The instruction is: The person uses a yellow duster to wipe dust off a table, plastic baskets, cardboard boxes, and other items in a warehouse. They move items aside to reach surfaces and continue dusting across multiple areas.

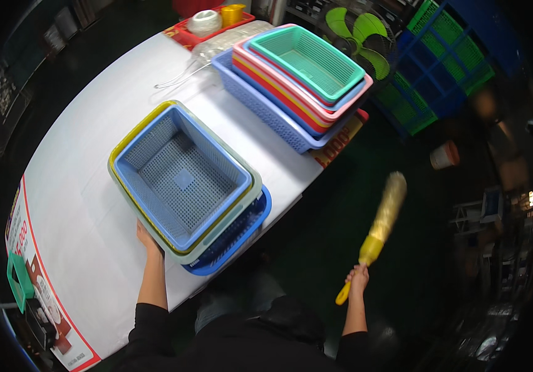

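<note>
My right hand (358, 278) is closed around the yellow handle of a fluffy duster (385, 214), held up over the floor to the right of the table. The duster's pale yellow head is smeared by motion. My left hand (147, 237) is against the near left side of a stack of plastic baskets and holds it there, its fingers partly hidden by the rims. On top of this stack sits a blue perforated basket (183, 180), nested in yellow and grey-green ones. Beneath them a darker blue basket (258, 214) juts out at the table's edge.
A second stack of nested baskets (307, 62), green on top, stands at the table's far right. Behind it are a fan (356, 40) with green blades and blue and green crates (446, 68). A red tray (183, 28) holds small containers. The white table (71, 204) has a printed border.
</note>
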`<state>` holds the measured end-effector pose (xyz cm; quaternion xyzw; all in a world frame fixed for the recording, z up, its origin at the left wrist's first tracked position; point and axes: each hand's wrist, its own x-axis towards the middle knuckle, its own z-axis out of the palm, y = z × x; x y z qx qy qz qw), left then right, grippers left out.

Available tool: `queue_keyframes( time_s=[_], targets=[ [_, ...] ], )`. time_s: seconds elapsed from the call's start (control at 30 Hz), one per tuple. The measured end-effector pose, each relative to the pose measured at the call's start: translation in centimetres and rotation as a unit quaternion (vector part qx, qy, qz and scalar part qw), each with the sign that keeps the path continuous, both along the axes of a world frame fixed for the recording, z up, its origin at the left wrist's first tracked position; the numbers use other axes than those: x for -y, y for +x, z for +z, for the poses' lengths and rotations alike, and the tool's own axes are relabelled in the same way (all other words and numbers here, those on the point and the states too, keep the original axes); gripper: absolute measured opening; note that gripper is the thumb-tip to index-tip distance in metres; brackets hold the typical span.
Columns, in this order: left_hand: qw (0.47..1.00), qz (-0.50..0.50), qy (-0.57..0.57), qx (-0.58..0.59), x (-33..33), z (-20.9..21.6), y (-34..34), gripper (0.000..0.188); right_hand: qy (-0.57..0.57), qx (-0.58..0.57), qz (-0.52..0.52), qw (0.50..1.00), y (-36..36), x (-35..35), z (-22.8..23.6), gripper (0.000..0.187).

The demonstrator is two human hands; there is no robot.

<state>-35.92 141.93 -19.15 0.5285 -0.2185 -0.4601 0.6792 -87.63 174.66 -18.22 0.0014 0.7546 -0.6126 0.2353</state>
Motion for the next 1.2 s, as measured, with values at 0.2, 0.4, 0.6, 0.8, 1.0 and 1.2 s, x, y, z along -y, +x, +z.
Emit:
queue_keyframes(
  time_s=[0.2,0.4,0.6,0.8,1.0,1.2],
  targets=[
    [0.998,-0.014,-0.034,-0.051,9.7,0.7,-2.3,0.042,-0.271,0.178,0.066,0.944,9.3,18.1,6.3,0.047],
    [0.992,-0.065,-0.056,-0.089,17.0,3.3,-3.6,0.041,-0.161,0.139,0.155,0.965,12.4,34.1,6.7,0.045],
    [0.999,-0.036,-0.019,-0.023,23.2,4.2,-4.7,0.039,-0.236,0.133,-0.014,0.963,8.3,38.6,8.3,0.045],
    [0.994,-0.094,-0.043,-0.037,32.4,2.4,-5.2,0.048,-0.114,0.081,0.12,0.983,10.5,38.4,9.1,0.044],
    [0.935,-0.305,0.18,0.009,33.2,1.2,-3.2,0.043,0.006,0.152,-0.166,0.974,9.3,22.3,5.6,0.039],
    [0.73,-0.604,0.078,0.309,11.6,6.5,-5.2,0.033,-0.028,0.197,-0.414,0.888,24.4,-11.6,7.9,0.02]
  ],
)
